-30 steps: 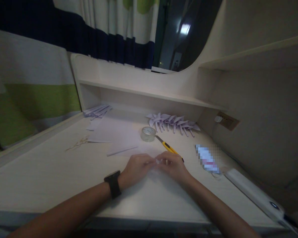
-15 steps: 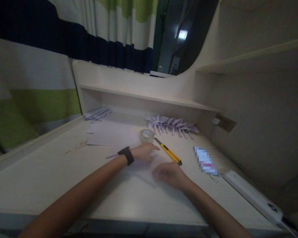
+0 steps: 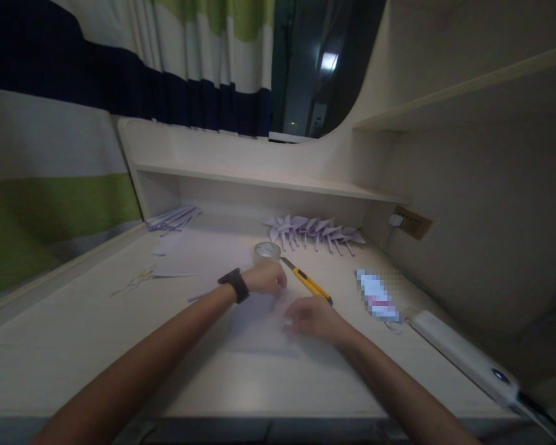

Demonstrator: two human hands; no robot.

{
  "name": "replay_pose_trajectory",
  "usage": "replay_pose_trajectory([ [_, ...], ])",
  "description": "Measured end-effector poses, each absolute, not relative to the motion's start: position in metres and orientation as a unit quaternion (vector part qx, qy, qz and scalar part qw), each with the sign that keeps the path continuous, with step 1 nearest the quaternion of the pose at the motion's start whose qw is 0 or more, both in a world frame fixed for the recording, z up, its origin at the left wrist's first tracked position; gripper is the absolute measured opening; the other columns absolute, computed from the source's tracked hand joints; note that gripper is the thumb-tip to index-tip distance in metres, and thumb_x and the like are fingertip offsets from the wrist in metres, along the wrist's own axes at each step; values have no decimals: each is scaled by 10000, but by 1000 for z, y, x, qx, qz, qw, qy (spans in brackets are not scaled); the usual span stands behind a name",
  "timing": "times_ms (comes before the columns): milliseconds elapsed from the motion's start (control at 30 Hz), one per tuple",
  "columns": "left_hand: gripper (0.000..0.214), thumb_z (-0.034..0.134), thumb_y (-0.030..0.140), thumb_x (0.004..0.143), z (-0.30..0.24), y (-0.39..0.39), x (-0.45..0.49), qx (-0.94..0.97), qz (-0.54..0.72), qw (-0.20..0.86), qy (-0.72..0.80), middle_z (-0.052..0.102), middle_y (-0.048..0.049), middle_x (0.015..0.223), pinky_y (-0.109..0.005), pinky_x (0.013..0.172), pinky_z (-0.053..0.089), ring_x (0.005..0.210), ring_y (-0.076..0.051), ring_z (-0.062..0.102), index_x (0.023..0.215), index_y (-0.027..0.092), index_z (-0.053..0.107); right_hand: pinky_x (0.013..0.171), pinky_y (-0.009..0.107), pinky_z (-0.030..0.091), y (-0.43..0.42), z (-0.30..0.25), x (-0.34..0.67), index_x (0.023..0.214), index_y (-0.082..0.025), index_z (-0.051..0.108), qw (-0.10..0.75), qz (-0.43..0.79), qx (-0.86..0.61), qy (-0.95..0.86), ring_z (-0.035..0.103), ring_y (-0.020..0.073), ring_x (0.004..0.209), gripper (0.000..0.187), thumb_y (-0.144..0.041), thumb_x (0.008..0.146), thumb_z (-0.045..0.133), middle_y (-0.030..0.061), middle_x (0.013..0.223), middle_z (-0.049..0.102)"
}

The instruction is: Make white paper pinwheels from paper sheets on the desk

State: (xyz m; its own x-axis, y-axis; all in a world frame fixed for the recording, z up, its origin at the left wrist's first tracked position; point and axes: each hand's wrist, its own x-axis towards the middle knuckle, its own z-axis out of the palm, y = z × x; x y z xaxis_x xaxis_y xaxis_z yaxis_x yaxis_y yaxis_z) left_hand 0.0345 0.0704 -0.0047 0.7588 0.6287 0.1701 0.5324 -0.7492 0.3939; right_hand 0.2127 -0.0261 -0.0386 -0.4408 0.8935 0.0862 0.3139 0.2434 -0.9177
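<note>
A white paper sheet (image 3: 254,330) lies on the desk between my hands, its upper right part blurred. My left hand (image 3: 265,278), with a dark watch (image 3: 235,284) on the wrist, has its fingers curled down at the sheet's upper right edge. On the right side of the sheet, my right hand (image 3: 312,316) pinches the paper between thumb and fingers. Just beyond my left hand stands a roll of clear tape (image 3: 267,251). A yellow box cutter (image 3: 308,282) lies past my right hand, its blade pointing away. Beside the watch, a thin paper stick (image 3: 198,296) pokes out.
Several paper pinwheels (image 3: 315,232) lie in a row at the back. Paper sticks (image 3: 173,219) are piled at the back left, near larger paper sheets (image 3: 204,247) and some tangled string (image 3: 134,279). A blurred-out phone (image 3: 377,296) and a white power strip (image 3: 463,355) lie on the right.
My left hand's outstretched fingers have curled down at the paper. The right hand has stayed near the sheet's right side, and the sheet now lies flatter. The view has shifted slightly.
</note>
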Motion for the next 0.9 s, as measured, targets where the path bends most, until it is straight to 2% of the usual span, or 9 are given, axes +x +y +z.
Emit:
replay_pose_trajectory([
  [100, 52, 702, 232, 609, -3, 53, 23, 912, 219, 104, 331, 658, -45, 730, -267, 677, 401, 766, -212, 589, 649, 228, 735, 429, 233, 462, -25, -37, 213, 701, -129, 658, 328, 529, -429, -655, 587, 130, 444, 436, -436, 451, 839, 5, 561, 645],
  [167, 76, 672, 278, 667, -6, 40, 13, 901, 245, 105, 343, 660, -40, 702, -256, 645, 393, 714, -196, 595, 662, 243, 740, 473, 255, 496, -24, -35, 212, 685, -125, 647, 337, 559, -418, -632, 619, 148, 478, 434, -408, 425, 850, 14, 574, 658],
  [267, 167, 613, 329, 747, -15, 20, -2, 883, 274, 150, 350, 660, -18, 602, -230, 601, 385, 610, -163, 595, 655, 249, 728, 562, 276, 523, -24, -32, 213, 671, -116, 652, 344, 568, -407, -627, 652, 162, 556, 392, -327, 418, 864, 31, 613, 680],
  [400, 193, 560, 300, 784, -27, -1, -14, 869, 296, 171, 357, 703, -30, 679, -222, 598, 396, 634, -161, 618, 747, 229, 736, 616, 295, 534, -25, -31, 214, 717, -114, 666, 339, 599, -388, -613, 676, 179, 623, 375, -301, 457, 859, 51, 666, 705],
  [500, 246, 506, 292, 828, -30, -10, -18, 852, 304, 237, 355, 703, -30, 715, -221, 591, 415, 632, -149, 616, 794, 199, 731, 602, 301, 538, -23, -29, 214, 725, -106, 663, 337, 609, -386, -605, 678, 185, 615, 382, -327, 480, 856, 64, 674, 708],
  [600, 329, 455, 328, 881, -33, -11, -20, 816, 319, 331, 350, 679, -28, 678, -222, 561, 425, 586, -134, 597, 794, 158, 723, 521, 261, 517, -18, -22, 212, 733, -101, 664, 305, 611, -397, -613, 659, 169, 555, 390, -342, 491, 851, 54, 644, 696],
  [733, 248, 569, 310, 821, -41, -6, -21, 772, 359, 398, 341, 688, -36, 699, -237, 582, 445, 617, -142, 599, 904, 144, 734, 380, 165, 390, -11, -13, 207, 765, -105, 691, 270, 594, -388, -651, 592, 105, 458, 350, -315, 522, 829, 24, 607, 677],
  [900, 244, 638, 261, 747, -45, -6, -22, 731, 361, 458, 353, 715, -58, 774, -260, 625, 470, 663, -156, 621, 940, 146, 734, 340, 152, 315, -7, -22, 202, 774, -110, 707, 251, 590, -390, -661, 551, 87, 410, 341, -303, 519, 823, 2, 550, 648],
])
